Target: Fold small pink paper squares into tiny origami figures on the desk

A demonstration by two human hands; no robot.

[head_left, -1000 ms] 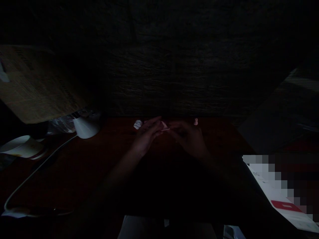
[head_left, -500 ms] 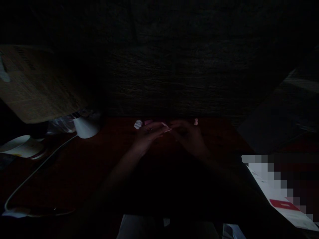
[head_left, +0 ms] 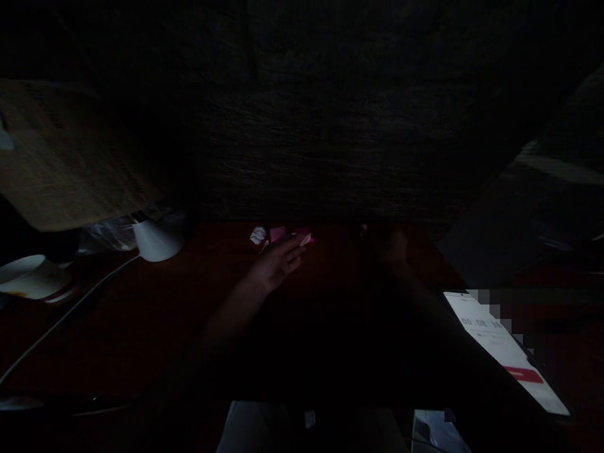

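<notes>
In the dim light at the far side of the dark red-brown table, my left hand (head_left: 276,265) pinches a small pale pink piece (head_left: 306,240) at its fingertips. Whether that piece is paper or something softer I cannot make out. Just beyond this hand lie a pink square piece (head_left: 277,233) and a crumpled white lump (head_left: 257,235). My right hand (head_left: 394,246) is over to the right, beside a small pale pink lump (head_left: 363,229). Its fingers are lost in shadow.
A lit phone (head_left: 500,346) lies at the right. On the left are a white cone-shaped object (head_left: 158,242) with a cable (head_left: 70,321), a paper cup (head_left: 31,277) and a cardboard box (head_left: 70,157). A dark textured wall (head_left: 325,126) rises behind the table.
My right hand has left my left hand and moved right, close to the small pink lump. My left hand stays about in place with the pale pink piece. The view has shifted slightly.
</notes>
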